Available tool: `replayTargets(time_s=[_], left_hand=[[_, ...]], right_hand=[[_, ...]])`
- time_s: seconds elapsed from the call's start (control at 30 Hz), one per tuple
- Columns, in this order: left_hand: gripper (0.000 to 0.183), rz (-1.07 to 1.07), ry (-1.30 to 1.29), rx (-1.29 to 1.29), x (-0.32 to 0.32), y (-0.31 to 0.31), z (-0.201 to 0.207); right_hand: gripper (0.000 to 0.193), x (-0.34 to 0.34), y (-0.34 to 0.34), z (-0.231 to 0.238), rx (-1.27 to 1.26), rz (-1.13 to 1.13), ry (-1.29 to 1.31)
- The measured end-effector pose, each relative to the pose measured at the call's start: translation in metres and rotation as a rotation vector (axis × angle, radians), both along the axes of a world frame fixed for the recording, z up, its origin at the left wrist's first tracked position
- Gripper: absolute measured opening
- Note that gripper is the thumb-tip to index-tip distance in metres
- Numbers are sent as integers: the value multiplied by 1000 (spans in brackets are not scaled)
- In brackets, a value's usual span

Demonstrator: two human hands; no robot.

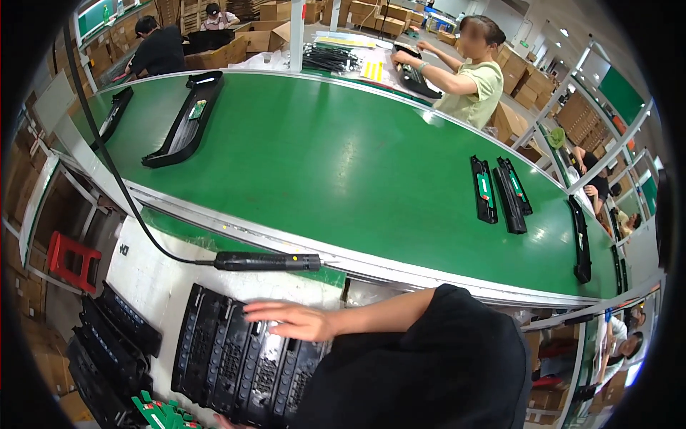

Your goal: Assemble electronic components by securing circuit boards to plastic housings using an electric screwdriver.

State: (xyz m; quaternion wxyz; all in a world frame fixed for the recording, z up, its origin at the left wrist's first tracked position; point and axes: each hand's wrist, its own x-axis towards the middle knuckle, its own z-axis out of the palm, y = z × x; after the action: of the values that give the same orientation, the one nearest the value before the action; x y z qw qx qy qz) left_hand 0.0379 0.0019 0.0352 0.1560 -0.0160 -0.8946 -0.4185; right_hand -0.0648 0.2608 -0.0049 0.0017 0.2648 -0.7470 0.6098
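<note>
In the head view, the person's right hand (296, 322) reached in from the right, its forearm coming out of a black sleeve (421, 365), and lay over the upper part of a row of long black parts (214, 350). Its fingers were stretched out loosely, slightly apart; whether the fingertips pinched anything small could not be told. The row stood side by side on a white surface (161, 247), directly in front of the person. Of the left hand (225, 422), only a bit of finger showed at the lower edge, beside the bottom of the row, so its grip could not be told.

More black parts (114, 343) lay piled to the left of the row, with a heap of green strips (163, 413) below them, near the left hand. Above the row was a black powered screwdriver (268, 262), its tip toward the right and its cable (118, 179) curving up to the left.

Beyond ran a green belt (343, 164), with a curved black housing (179, 129) at left and narrow black pieces (511, 196) at right. Across it, a co-worker (471, 82) in light green handled another black housing (418, 82).
</note>
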Motion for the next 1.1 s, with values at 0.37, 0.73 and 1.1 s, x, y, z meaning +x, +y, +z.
replayTargets(time_s=[0.37,0.73,1.1], left_hand=[[40,103,126,416,4,7,-26],[33,338,340,457,23,-6,-49],[18,319,246,501,34,-4,-43]], right_hand=[[36,-8,0,0,-22,-68,80],[26,0,15,-4,-157,-273,-74],[20,-26,1,26,-258,-269,-137]])
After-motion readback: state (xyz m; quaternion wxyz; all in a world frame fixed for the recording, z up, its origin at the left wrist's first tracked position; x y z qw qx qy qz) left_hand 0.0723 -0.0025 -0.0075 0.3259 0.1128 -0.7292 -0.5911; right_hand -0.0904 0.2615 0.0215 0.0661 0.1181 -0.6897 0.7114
